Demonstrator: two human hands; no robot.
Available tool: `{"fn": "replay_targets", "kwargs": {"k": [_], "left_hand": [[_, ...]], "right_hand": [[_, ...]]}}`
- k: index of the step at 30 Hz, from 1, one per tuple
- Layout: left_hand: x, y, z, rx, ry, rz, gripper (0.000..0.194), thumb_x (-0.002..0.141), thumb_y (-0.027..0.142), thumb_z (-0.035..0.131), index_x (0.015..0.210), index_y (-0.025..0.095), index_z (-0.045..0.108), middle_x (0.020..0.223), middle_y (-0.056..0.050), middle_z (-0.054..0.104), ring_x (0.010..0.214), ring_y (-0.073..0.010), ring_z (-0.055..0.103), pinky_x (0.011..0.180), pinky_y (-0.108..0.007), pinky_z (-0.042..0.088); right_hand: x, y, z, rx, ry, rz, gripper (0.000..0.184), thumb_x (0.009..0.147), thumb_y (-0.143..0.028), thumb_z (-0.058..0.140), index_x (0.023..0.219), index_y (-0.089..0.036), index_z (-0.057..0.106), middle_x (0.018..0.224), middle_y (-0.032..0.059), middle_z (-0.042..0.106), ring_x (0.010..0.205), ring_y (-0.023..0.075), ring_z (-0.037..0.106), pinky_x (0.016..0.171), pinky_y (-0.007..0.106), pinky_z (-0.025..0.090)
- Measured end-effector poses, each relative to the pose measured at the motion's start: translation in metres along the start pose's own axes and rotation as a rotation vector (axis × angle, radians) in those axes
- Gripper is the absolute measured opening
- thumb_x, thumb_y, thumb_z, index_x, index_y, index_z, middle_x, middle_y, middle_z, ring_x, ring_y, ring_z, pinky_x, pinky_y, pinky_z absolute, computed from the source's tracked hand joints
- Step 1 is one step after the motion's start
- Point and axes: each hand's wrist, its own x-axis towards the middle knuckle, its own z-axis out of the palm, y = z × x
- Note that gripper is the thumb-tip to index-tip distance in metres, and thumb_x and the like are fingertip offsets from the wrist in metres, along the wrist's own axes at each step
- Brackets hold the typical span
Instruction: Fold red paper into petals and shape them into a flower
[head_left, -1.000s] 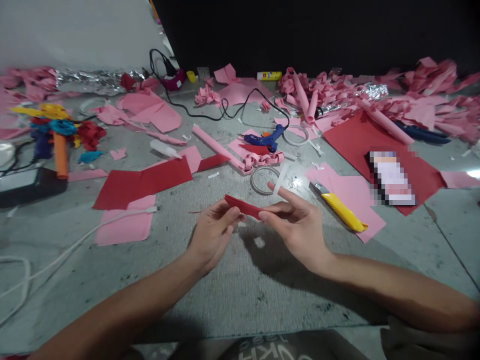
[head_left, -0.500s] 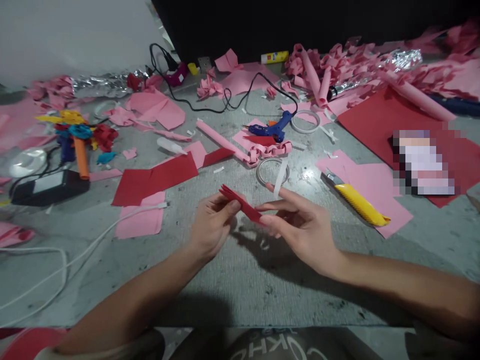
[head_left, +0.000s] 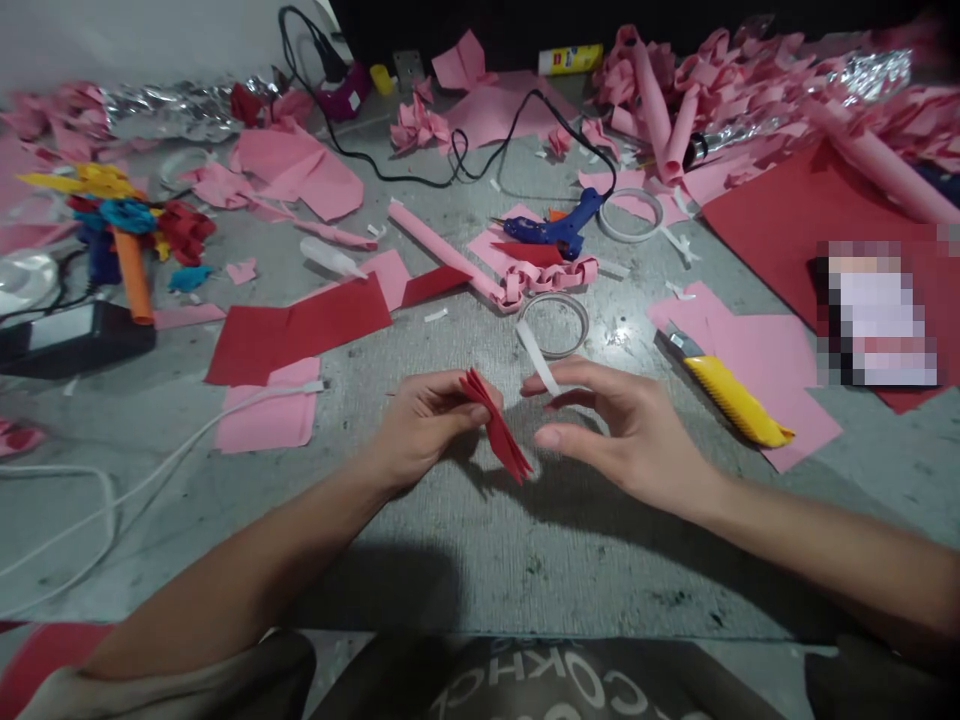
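Observation:
In my left hand [head_left: 427, 425], a pleated piece of red paper [head_left: 501, 438] is pinched at its middle between thumb and fingers, its lower folds fanning apart. My right hand [head_left: 626, 430] is just to the right of it, thumb and fingers spread and not touching the paper. A narrow white strip [head_left: 535, 352], which looks like tape, clings to the index finger of that hand and sticks up past it. Behind the fingers lies a tape roll [head_left: 555, 325] on the grey table [head_left: 585, 570].
A yellow utility knife [head_left: 739, 400] lies on pink paper to the right, near a blurred-out phone [head_left: 881, 315]. Farther back are a blue glue gun [head_left: 551, 228] with its black cord, a glue stick [head_left: 570, 59] and heaped pink scraps. A white cable [head_left: 217, 410] runs along the left.
My right hand has let go of the red paper and drawn away to the right. The paper has turned more upright and its lower folds have spread. The white strip now leans left.

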Motion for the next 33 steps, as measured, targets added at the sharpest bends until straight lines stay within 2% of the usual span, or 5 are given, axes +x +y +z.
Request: {"fn": "replay_targets", "kwargs": {"k": [5,13,24,29,33], "left_hand": [[-0.008,-0.001,0.012,0.134,0.127,0.053,0.008,0.087,0.029,0.088,0.086,0.022,0.085,0.087,-0.004,0.079,0.082,-0.019,0.069,0.081,-0.032,0.055],[-0.016,0.006,0.029,0.242,0.205,0.109,0.004,0.087,0.023,0.086,0.083,0.024,0.086,0.082,-0.002,0.078,0.077,-0.0196,0.069,0.076,-0.032,0.056],[-0.017,-0.013,0.024,0.014,0.128,-0.025,0.015,0.087,0.037,0.092,0.091,0.024,0.088,0.089,-0.002,0.081,0.08,-0.0147,0.068,0.078,-0.026,0.054],[-0.01,-0.004,0.014,-0.058,0.04,-0.074,0.028,0.081,0.046,0.096,0.085,0.021,0.086,0.079,-0.003,0.075,0.07,-0.0147,0.066,0.07,-0.027,0.055],[-0.003,0.005,0.009,-0.097,-0.041,-0.143,0.034,0.076,0.05,0.098,0.081,0.02,0.084,0.074,-0.004,0.072,0.067,-0.0156,0.064,0.064,-0.028,0.054]], "right_hand": [[-0.008,0.008,0.018,0.019,0.082,-0.046,0.087,0.087,-0.028,0.093,0.16,-0.032,0.046,0.113,0.0031,0.078,0.109,0.0221,0.075,0.104,0.043,0.06],[-0.009,0.002,0.03,0.058,0.177,-0.019,0.072,0.095,-0.014,0.076,0.16,-0.03,0.048,0.093,-0.0014,0.072,0.083,0.0163,0.072,0.087,0.036,0.065],[-0.009,0.006,0.029,0.041,0.189,-0.047,0.067,0.096,-0.024,0.079,0.158,-0.029,0.055,0.093,-0.0006,0.073,0.085,0.0169,0.073,0.087,0.036,0.064],[-0.006,-0.002,0.009,-0.076,0.174,-0.135,0.032,0.094,-0.029,0.083,0.126,-0.027,0.078,0.086,-0.0006,0.069,0.079,0.0164,0.066,0.077,0.034,0.058],[-0.001,-0.01,-0.007,-0.109,0.085,-0.206,0.006,0.099,-0.032,0.079,0.096,-0.026,0.081,0.101,0.0052,0.072,0.096,0.0218,0.069,0.089,0.04,0.057]]}}
